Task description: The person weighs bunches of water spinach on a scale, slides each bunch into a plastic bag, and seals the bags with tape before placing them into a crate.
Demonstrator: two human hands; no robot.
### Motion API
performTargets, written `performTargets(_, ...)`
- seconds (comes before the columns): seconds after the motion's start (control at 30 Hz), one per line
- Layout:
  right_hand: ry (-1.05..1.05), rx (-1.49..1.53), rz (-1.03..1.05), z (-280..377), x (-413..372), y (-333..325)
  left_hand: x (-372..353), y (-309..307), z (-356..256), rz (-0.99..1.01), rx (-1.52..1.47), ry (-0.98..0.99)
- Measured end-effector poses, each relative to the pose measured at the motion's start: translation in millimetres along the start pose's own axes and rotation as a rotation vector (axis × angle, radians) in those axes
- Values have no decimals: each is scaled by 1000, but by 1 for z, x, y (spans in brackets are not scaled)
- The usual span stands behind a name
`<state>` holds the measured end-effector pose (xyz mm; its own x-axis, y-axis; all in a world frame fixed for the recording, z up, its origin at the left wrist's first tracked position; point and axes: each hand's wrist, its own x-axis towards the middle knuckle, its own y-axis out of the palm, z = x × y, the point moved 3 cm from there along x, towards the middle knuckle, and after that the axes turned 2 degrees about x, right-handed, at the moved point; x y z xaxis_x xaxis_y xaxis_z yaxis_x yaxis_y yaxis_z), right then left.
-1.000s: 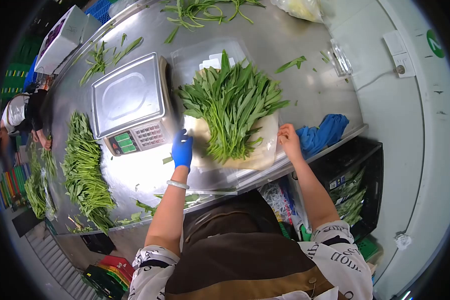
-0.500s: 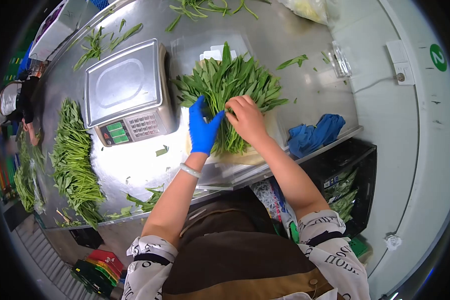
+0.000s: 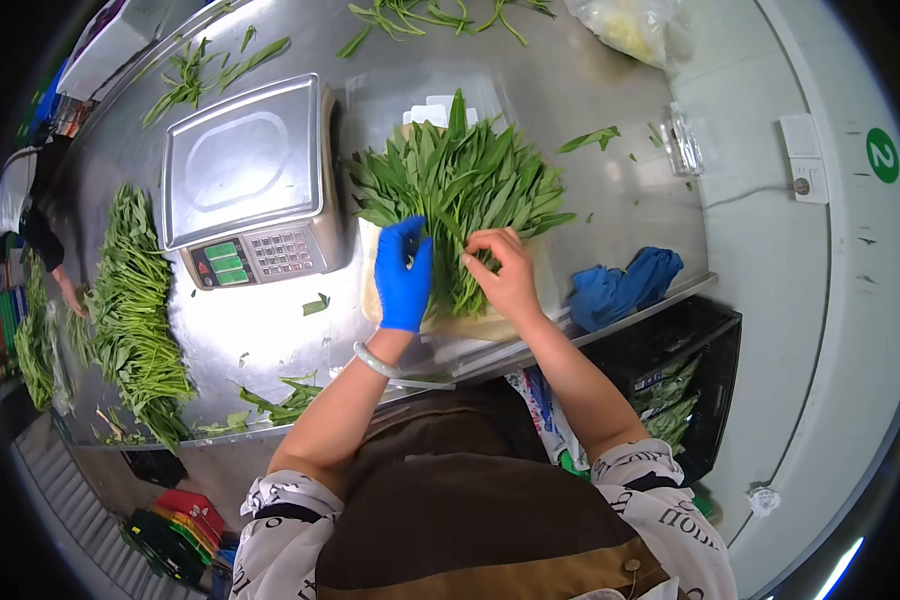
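A bunch of long-leaved greens [image 3: 460, 185] lies on a pale board [image 3: 372, 290], leaves pointing away from me and stems towards me. My left hand [image 3: 403, 280], in a blue glove, is at the left side of the stems. Its fingers are curled, with thumb and fingertips close together; what they hold, if anything, cannot be made out. On the other side, my bare right hand [image 3: 508, 275] has its thumb and forefinger pinched at a green stalk over the middle of the bunch. White packs or labels [image 3: 432, 110] show behind the leaves.
Left of the bunch stands a scale [image 3: 245, 165]. Farther left lies a long pile of greens [image 3: 140, 310], with a co-worker's hand [image 3: 68, 290] beyond. A blue cloth [image 3: 625, 288] lies at the right edge, above a black crate [image 3: 690, 380]. Loose leaves [image 3: 280, 400] are scattered about.
My left hand has drawn slightly towards me and its spread fingers have curled in. My right hand has shifted slightly right and towards me. The co-worker's hand has moved down slightly.
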<state>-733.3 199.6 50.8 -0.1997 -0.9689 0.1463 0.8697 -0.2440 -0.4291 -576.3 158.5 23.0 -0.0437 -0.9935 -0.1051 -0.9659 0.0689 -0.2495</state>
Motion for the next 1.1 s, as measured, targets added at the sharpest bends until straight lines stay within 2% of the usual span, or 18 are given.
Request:
performTargets(0.13,110,63,30,-2,-4,-2,-13,15,-2,188,-298,-220)
performTargets(0.33,107,79,78,-2,2,-3,-4,28,7,191,-419,-311)
performTargets(0.53,159,124,-54,-10,20,-3,1,25,12,140,-385,-273)
performTargets(0.63,265,138,6,-10,43,1,-1,25,10,112,-336,-220)
performTargets(0.8,276,103,165,-8,58,4,-3,24,7,111,-306,-189)
performTargets(0.9,357,171,259,-12,54,6,-2,25,8,84,-310,-165)
performTargets(1.0,309,291,200,-13,51,6,1,24,-2,86,-225,-115)
performTargets(1.03,258,250,225,-11,52,5,2,23,-7,98,-181,-94)
performTargets(1.1,151,168,275,-5,56,0,1,24,2,250,-48,-163)
